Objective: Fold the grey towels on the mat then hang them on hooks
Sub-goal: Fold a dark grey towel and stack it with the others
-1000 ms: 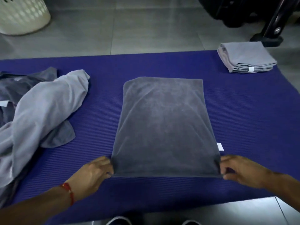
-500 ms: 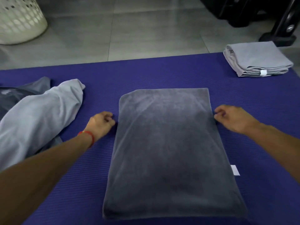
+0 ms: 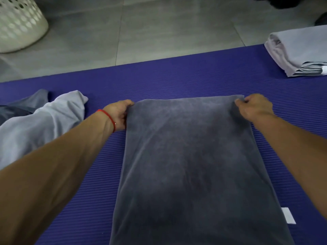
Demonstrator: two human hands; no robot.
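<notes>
Dark grey on ribbed purple

Charcoal towel (image 3: 192, 165) with a white tag (image 3: 288, 215), lying on a deep purple mat (image 3: 177, 80) lined with fine ridges; pale grey pile (image 3: 40, 124) over darker grey cloth (image 3: 21, 106); light grey folded stack (image 3: 299, 50); red wristband (image 3: 108, 117); cream basket (image 3: 19, 23) dotted with holes; grey tiled floor (image 3: 159, 32).

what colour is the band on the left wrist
Red: a thin red wristband just behind the left hand, seen in the head view.

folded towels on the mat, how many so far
2: the dark grey towel in the middle, both hands at its far corners, and a light grey one far right. The left pile is unfolded.
</notes>
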